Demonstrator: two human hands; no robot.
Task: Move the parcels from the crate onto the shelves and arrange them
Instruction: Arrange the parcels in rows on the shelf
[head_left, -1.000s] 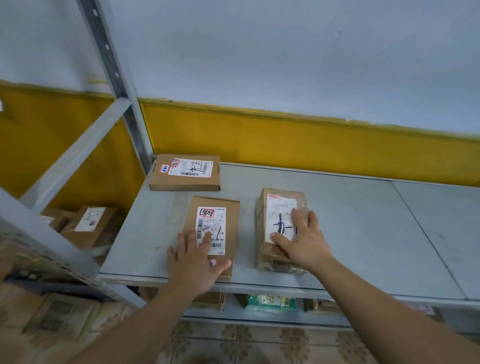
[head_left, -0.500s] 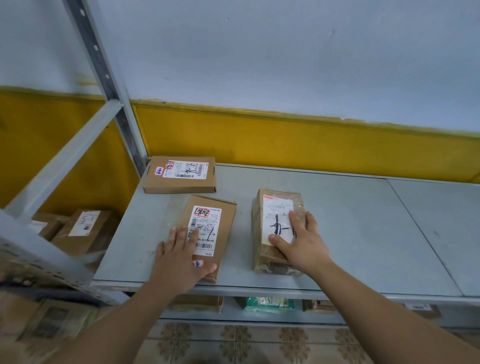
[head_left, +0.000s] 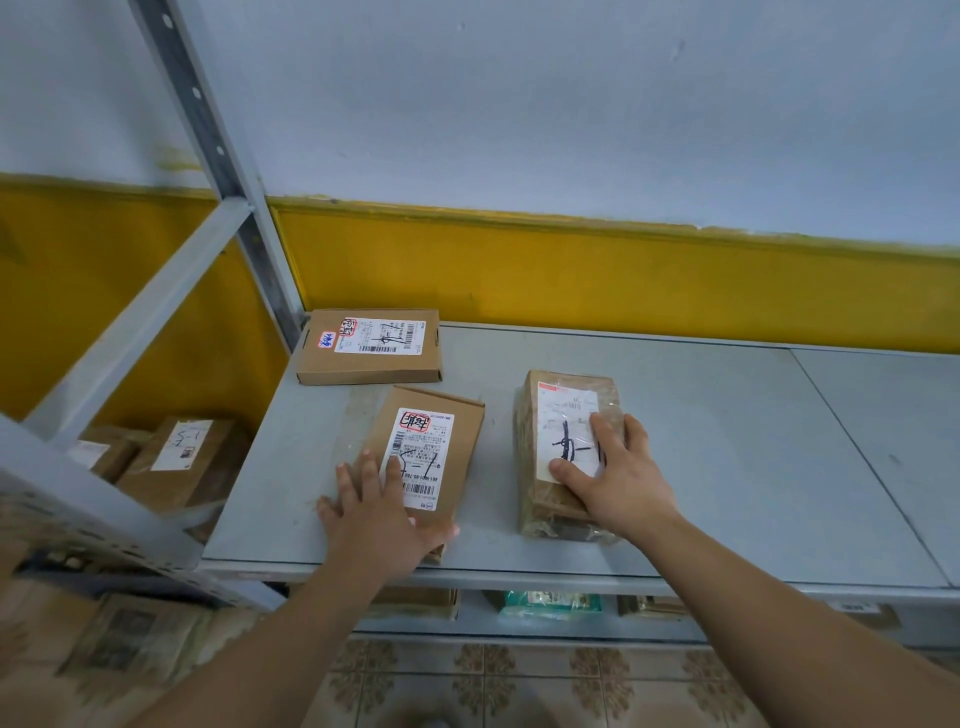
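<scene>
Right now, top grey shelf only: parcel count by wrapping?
Plain cardboard: 2, the back box and the front box under the left hand
Plastic-wrapped: 1, the wrapped parcel under the right hand
Total: 3

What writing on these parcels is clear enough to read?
"5-1", handwritten, roughly: parcel on the lower left shelf.
"461-W01-95-760", roughly: label of the middle box; its red stamp is unreadable.
Wrapped parcel: black pen strokes only, print too small.
Back box: print and blue note too small.
</scene>
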